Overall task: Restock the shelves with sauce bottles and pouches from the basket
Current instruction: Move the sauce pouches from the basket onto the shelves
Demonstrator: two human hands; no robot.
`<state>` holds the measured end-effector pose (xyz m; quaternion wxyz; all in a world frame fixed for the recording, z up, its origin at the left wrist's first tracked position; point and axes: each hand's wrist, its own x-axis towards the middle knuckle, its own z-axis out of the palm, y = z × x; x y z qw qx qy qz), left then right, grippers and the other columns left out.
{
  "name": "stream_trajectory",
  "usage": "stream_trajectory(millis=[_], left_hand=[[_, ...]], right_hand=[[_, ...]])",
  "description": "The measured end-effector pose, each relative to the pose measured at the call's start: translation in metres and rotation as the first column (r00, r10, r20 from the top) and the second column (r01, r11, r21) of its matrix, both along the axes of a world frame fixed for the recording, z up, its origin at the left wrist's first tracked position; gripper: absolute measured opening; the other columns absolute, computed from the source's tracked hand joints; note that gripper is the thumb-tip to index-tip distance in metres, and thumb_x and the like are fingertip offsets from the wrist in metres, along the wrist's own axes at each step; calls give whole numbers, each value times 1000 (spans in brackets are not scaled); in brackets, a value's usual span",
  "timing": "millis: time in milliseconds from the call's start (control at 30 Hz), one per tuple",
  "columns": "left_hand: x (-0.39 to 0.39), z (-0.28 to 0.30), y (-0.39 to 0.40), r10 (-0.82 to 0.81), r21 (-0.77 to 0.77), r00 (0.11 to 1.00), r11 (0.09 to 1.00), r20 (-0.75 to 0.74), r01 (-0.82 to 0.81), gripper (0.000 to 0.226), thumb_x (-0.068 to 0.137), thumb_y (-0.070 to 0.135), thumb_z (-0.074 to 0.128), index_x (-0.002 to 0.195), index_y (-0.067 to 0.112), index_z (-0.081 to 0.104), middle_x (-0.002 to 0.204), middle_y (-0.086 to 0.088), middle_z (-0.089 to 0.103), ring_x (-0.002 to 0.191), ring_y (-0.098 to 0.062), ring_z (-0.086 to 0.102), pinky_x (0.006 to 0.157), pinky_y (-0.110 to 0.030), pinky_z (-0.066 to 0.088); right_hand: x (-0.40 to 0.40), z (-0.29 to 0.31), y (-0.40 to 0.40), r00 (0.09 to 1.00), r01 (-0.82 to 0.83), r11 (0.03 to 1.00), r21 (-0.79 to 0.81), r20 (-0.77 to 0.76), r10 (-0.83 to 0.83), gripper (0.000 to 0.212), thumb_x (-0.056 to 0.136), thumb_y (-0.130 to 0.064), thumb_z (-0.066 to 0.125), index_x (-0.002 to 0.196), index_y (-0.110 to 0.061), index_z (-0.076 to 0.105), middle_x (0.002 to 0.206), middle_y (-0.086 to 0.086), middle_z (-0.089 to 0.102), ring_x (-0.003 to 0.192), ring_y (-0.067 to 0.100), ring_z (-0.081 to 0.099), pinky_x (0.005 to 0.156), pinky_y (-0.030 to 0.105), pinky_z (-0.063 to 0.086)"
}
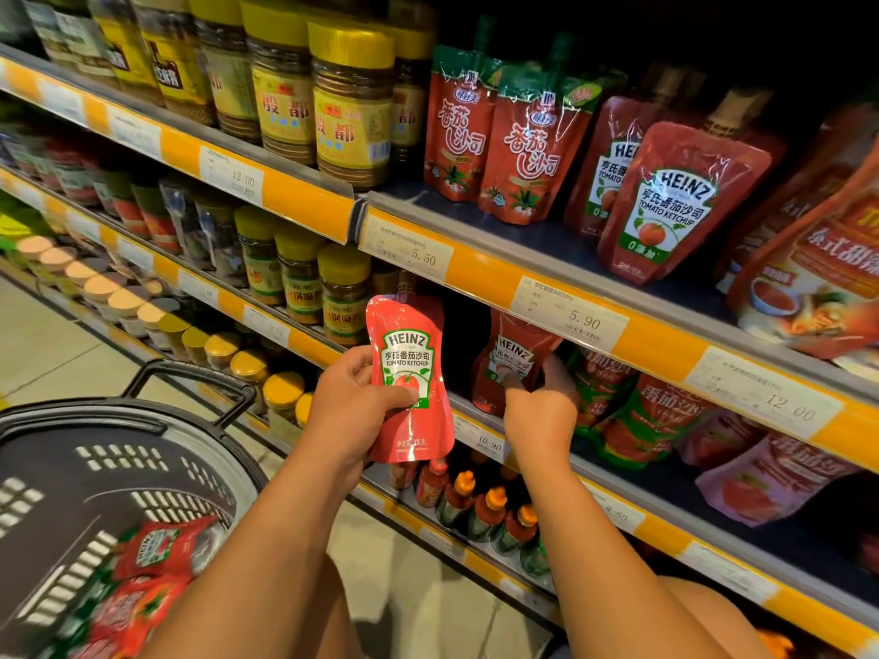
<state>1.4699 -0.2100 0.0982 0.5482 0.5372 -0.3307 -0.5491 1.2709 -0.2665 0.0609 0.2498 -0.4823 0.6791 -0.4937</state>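
so mid-restock: left hand (pixel 354 406) pinching a heinz pouch (pixel 410 380) off the shelf, right hand (pixel 540 411) probably gripping the shelved pouch (pixel 511 361). next: slot it beside; more wait in the basket (pixel 43 423).

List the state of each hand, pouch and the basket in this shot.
Left hand: grips a Heinz pouch, raised in front of the shelves.
Held Heinz pouch: upright, off the shelf.
Right hand: pinches the shelf Heinz pouch.
Shelf Heinz pouch: on the middle shelf, tilted.
Basket: holds more red pouches, lying flat.
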Motion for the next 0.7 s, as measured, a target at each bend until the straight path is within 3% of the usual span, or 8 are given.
stream_trajectory(millis=[100, 233, 367, 567, 700], left_hand=[[2, -1, 0, -1, -3, 1000, 1000, 3, 1, 44, 82, -8, 78, 111, 23, 67, 101, 2, 80, 90, -20, 78, 71, -37, 62], [2, -4, -2, -3, -8, 1000, 1000, 7, 3, 45, 82, -7, 78, 112, 24, 66, 101, 3, 80, 89, -18, 78, 68, -34, 62], [-1, -6, -5, -13, -5, 1000, 1000, -4, 13, 45, 82, -6, 79, 114, 22, 66, 101, 3, 80, 89, -19, 79, 65, -32, 62], [-2, -10, -10, -25, -14, 1000, 1000, -16, 25, 46, 81, -8, 79, 113, 22, 66, 101, 3, 80, 88, -19, 79, 62, -27, 61], [-6, -9, -16, -34, -9, 999, 999, -25, 33, 39, 85, -4, 79, 113, 20, 67, 101, 2, 80, 89, -19, 79, 63, -28, 62]], right_hand=[[0, 3, -4, 1000, -2, 999, -37, -12, 1, 43, 91, -21, 78, 131, -15, 64, 126, 6, 70, 117, 26, 65, 98, 40, 54], [0, 4, -11, 998, 37, 999, -39, -42, -38, 41, 92, -21, 78, 129, -12, 64, 127, 8, 70, 118, 28, 65, 98, 37, 53], [1, 3, -16, 995, 70, 996, -48, -68, -73, 38, 93, -21, 76, 128, -9, 65, 128, 10, 70, 119, 30, 65, 100, 46, 55], [0, 3, -22, 992, 97, 993, -68, -80, -102, 49, 92, -21, 77, 137, -8, 61, 137, 11, 65, 129, 32, 59, 108, 48, 49], [-1, 7, -20, 994, 77, 993, -89, -71, -83, 57, 90, -18, 79, 142, -12, 57, 143, 9, 61, 134, 31, 55, 114, 42, 44]])
